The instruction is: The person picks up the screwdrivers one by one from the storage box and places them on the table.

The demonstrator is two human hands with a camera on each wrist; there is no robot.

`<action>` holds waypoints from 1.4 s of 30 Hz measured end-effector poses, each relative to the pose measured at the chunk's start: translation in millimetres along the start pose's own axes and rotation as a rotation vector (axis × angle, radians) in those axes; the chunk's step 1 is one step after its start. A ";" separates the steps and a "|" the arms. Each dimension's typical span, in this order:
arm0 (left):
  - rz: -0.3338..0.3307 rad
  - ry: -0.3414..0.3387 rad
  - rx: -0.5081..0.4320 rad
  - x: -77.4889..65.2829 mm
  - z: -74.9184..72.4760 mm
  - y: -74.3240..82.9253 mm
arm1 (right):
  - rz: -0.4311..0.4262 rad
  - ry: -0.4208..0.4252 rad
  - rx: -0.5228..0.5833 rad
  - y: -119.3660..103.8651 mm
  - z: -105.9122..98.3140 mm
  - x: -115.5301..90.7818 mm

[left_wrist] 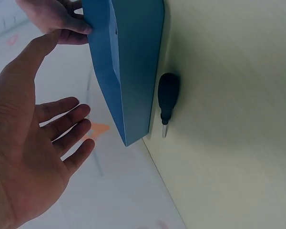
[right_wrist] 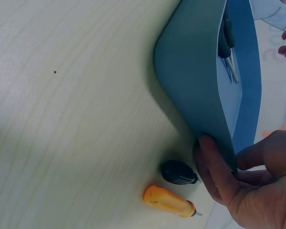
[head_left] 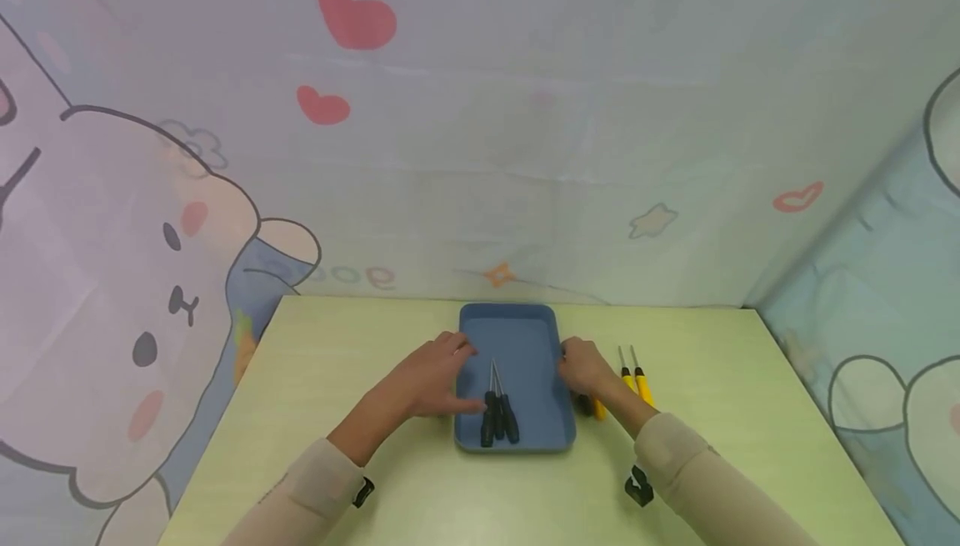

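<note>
A blue tray (head_left: 517, 338) lies on the table, holding three black-handled screwdrivers (head_left: 512, 423) with their shafts pointing away. My right hand (head_left: 587, 367) pinches the tray's right wall; in the right wrist view its thumb and fingers (right_wrist: 218, 164) lie on either side of that wall. Over the tray's left side is my left hand (head_left: 431, 379), fingers spread, holding nothing. Beside the tray's left wall, a short black screwdriver (left_wrist: 168, 95) lies on the table. To the right lie another black screwdriver (right_wrist: 178, 172) and a yellow one (right_wrist: 169, 201), both partly hidden by my right hand in the head view.
Two more yellow-handled screwdrivers (head_left: 642, 386) lie on the table (head_left: 720, 413) farther right, near my right forearm. A printed cloth (head_left: 570, 129) hangs behind the table's back edge and along the sides.
</note>
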State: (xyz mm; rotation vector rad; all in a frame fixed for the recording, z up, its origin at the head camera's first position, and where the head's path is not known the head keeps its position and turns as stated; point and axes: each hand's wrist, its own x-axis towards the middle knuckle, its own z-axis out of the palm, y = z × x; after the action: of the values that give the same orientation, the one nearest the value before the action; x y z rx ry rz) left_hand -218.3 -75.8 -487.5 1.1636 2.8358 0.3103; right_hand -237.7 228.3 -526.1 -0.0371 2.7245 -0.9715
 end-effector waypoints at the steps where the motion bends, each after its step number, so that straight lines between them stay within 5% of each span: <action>1: 0.004 0.001 0.000 0.4 1.0 1.4 | 0.000 0.002 -0.004 0.2 -0.1 -0.1; 13: 0.054 0.049 0.079 6.9 13.5 10.6 | -0.017 0.021 0.000 4.9 1.6 -0.9; 24: 0.032 0.003 0.098 8.3 34.0 18.7 | -0.043 0.032 -0.014 10.5 8.9 -3.4; 42: -0.005 -0.017 0.216 21.6 36.8 31.5 | -0.045 0.047 -0.022 5.1 5.7 4.0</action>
State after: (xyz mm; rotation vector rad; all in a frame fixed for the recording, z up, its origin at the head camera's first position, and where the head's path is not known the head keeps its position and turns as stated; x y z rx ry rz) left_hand -207.1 -32.8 -516.4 1.1864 2.9147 -0.0080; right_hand -239.9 228.4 -534.5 -0.0812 2.7881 -0.9668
